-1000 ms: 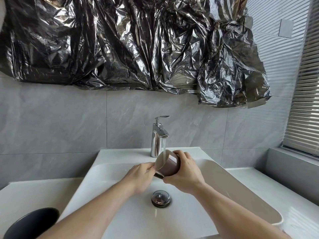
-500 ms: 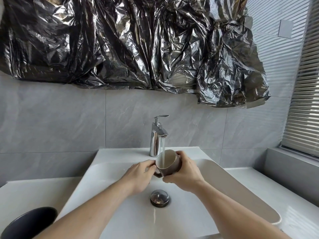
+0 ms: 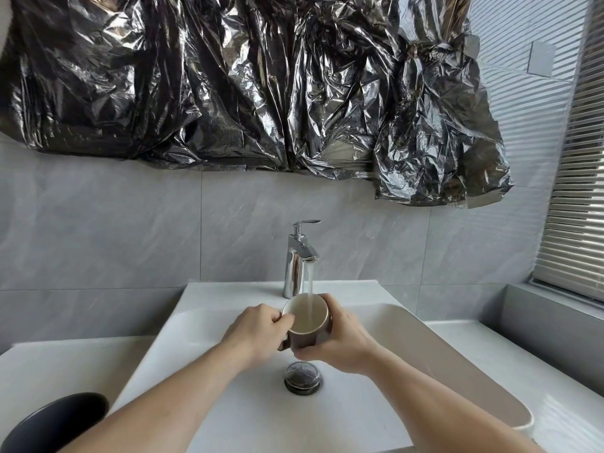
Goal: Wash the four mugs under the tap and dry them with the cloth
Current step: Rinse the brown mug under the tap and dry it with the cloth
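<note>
A brown mug [image 3: 307, 335] with a pale inside is held upright over the white sink [image 3: 228, 403], right under the chrome tap [image 3: 299, 259]. Water runs from the tap into the mug's mouth. My right hand [image 3: 340, 338] wraps round the mug's right side. My left hand [image 3: 260, 331] grips the left rim, its thumb over the edge and inside the mug. The mug's handle pokes out low on the left, under my left hand. No other mugs and no cloth are in view.
A dark round drain plug [image 3: 303, 377] sits in the basin below the mug. A dark rounded object [image 3: 55, 420] lies on the white counter at the bottom left. Crumpled silver foil [image 3: 261, 86] covers the wall above. A window blind [image 3: 578, 191] is on the right.
The mug has turned from tilted on its side to upright, with its mouth now under the stream. Both hands stayed on it and rose slightly towards the tap.
</note>
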